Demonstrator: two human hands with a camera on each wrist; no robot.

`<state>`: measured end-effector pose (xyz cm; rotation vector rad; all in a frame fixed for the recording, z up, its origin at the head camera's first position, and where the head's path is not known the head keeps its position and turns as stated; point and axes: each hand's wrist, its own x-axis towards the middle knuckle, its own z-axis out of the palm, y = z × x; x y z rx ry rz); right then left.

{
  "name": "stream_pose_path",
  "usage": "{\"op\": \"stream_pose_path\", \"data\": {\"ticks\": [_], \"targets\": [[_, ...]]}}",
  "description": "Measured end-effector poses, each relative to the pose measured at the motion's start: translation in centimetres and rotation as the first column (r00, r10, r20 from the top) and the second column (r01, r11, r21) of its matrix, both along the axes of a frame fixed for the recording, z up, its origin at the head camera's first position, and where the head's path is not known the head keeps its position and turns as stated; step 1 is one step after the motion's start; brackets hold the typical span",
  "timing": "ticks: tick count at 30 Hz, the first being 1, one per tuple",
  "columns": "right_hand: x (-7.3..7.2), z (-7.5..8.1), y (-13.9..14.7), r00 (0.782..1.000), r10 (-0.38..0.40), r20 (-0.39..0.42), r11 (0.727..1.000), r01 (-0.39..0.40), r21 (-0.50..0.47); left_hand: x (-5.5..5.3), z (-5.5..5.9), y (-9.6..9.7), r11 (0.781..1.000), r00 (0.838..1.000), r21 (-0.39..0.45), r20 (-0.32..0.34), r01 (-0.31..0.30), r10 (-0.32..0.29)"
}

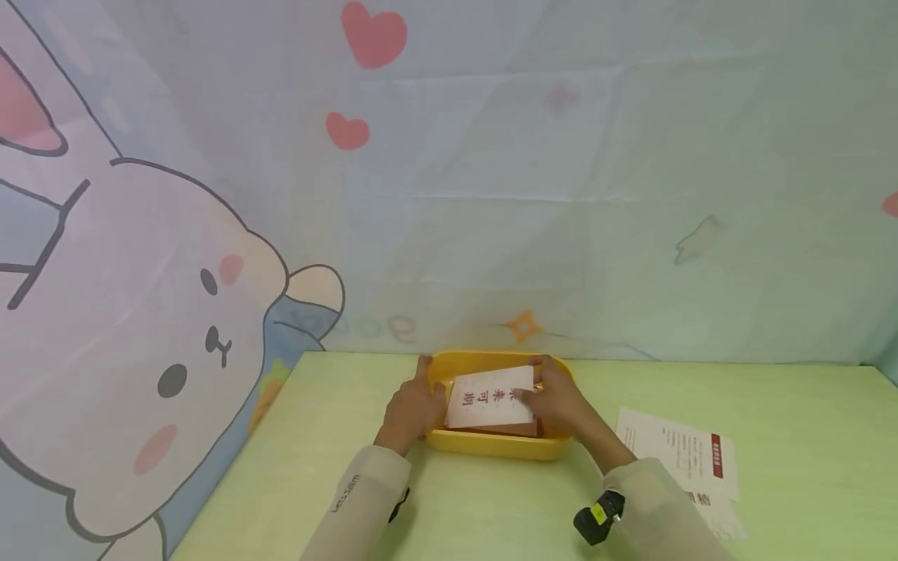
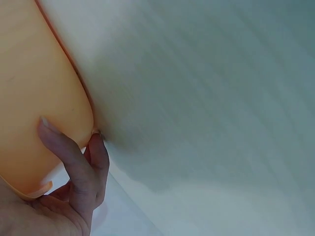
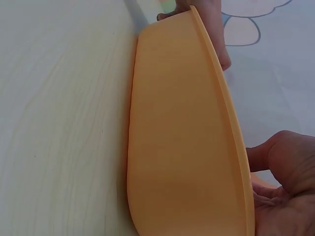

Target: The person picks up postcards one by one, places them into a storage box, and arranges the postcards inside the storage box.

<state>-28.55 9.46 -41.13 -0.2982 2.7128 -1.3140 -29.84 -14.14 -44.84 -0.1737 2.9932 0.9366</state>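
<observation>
A yellow plastic basin [image 1: 491, 446] stands on the table near its back edge. My left hand [image 1: 410, 409] grips the basin's left end; in the left wrist view its thumb [image 2: 61, 145] lies on the basin wall [image 2: 34, 83] and the other fingers reach around the corner. Inside lies a white card [image 1: 484, 399] with red Chinese characters, above a reddish-brown flat item [image 1: 515, 429]. Over the basin's right side, my right hand [image 1: 561, 399] pinches the card's right edge, thumb on top. In the right wrist view the basin rim hides part of this hand [image 3: 290, 172].
Printed white sheets [image 1: 673, 448] with red and dark text lie right of the basin, partly behind my right forearm. A patterned cloth [image 1: 519, 195] with hearts and a cartoon rabbit hangs behind the pale green table [image 1: 793, 436].
</observation>
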Motion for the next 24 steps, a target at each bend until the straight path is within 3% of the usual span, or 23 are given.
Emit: {"op": "stream_pose_path", "data": {"ticks": [6,14,24], "targets": [[0.19,0.00,-0.24,1.000,0.002,0.021,0.997,-0.003,0.072,-0.11,-0.10,0.09,1.000,1.000,-0.016,-0.001,0.005,-0.005],[0.25,0.57,-0.56,0.998,0.050,-0.049,0.984,-0.041,0.172,-0.06,0.44,-0.11,1.000,1.000,-0.011,0.021,-0.007,0.007],[0.20,-0.08,-0.73,0.991,0.084,-0.102,0.955,-0.051,0.291,0.39,0.50,-0.06,1.000,1.000,-0.005,0.023,-0.013,0.013]]}}
